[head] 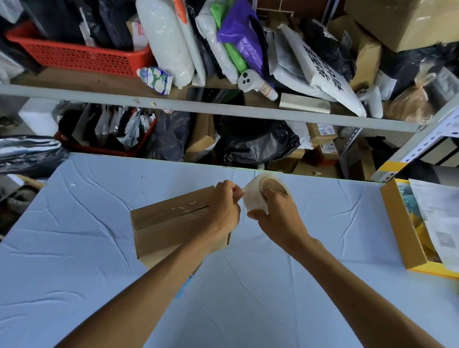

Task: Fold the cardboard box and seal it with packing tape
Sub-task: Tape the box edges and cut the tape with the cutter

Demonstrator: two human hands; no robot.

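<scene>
Cardboard box (pixel 168 224) lying near middle of table (pixel 78 244), flaps closed, glossy tape strip running along top seam. Left hand (pixel 224 204) resting over box's right end, fingers curled, pinching tape end (pixel 240 193). Right hand (pixel 277 214) gripping packing tape roll (pixel 259 196), holding it just beside box. Yellow-rimmed carton (pixel 401 230) sitting at table's right edge, holding papers.

Cluttered metal shelving (pixel 201 107) behind a blue-covered table (pixel 78 244)
</scene>
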